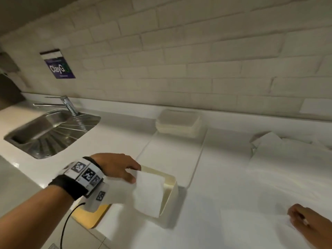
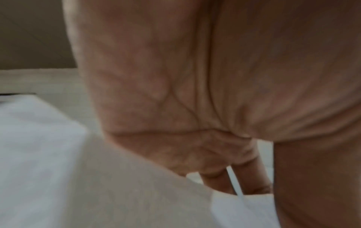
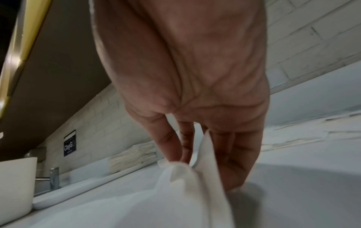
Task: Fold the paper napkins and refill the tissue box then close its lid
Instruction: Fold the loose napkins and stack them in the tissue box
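**Refill under way, lid still off**

Left hand [image 1: 116,168], centre-left of the head view, pinches a folded napkin [image 1: 149,193] by its top edge and holds it at the mouth of the box [image 1: 171,193]. Napkin partly over the near wall, not yet settled inside. Box stands open on the counter [image 1: 224,203]; how full it is cannot be read, since the napkin hides the interior.

Right hand [image 1: 305,225], lower right of the frame, has its fingers [image 3: 170,143] closed on the edge of a flat napkin [image 3: 195,177] lying on the counter. In the right wrist view the sheet is lifted into a ridge between the fingers.

Loose napkins [image 1: 269,144] heaped at right of the head view, unfolded. A pale flat tray-like piece [image 1: 172,157] lies just behind the box; it may be the lid, but I cannot tell.

Judgement: mid-task. One folded napkin going in, the next just picked up for folding, a pile left to do, closing the lid not yet begun.
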The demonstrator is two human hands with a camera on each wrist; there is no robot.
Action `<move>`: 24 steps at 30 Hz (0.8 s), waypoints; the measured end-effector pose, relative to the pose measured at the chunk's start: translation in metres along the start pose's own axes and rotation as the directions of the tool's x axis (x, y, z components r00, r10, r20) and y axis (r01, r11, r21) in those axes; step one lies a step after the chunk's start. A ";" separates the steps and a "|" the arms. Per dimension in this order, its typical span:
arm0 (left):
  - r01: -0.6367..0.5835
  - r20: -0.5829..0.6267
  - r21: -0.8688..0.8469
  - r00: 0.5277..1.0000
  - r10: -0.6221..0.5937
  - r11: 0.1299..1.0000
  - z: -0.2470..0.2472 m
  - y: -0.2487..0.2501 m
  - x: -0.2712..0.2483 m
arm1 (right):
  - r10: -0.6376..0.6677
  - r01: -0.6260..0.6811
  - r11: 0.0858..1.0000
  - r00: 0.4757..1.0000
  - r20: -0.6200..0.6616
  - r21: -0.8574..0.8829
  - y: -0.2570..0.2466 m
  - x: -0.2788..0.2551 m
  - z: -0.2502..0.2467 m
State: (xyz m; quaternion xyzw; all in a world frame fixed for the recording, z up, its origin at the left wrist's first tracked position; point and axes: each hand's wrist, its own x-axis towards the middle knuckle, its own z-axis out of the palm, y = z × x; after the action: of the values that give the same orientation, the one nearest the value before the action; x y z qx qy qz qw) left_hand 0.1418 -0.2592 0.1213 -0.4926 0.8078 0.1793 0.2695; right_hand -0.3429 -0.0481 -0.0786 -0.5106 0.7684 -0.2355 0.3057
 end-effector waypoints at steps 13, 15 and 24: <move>-0.046 -0.248 0.351 0.959 0.140 0.935 0.036 0.014 0.038 | 0.107 -0.106 0.994 0.992 0.060 -0.009 -0.050 -0.032 -0.006; 0.001 -0.499 0.487 0.821 0.277 0.874 0.031 0.030 0.017 | 0.065 -0.065 0.998 0.993 0.101 -0.004 -0.052 -0.036 -0.010; -0.535 -0.445 -0.095 0.777 0.445 0.839 0.034 0.245 0.008 | -0.364 0.315 0.889 0.927 0.094 0.332 -0.110 -0.074 -0.067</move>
State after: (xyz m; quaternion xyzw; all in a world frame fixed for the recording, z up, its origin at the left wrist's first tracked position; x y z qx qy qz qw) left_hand -0.0711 -0.1351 0.0956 -0.3162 0.9217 0.2240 -0.0153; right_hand -0.2988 -0.0165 0.0596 -0.5994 0.5942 -0.3632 0.3946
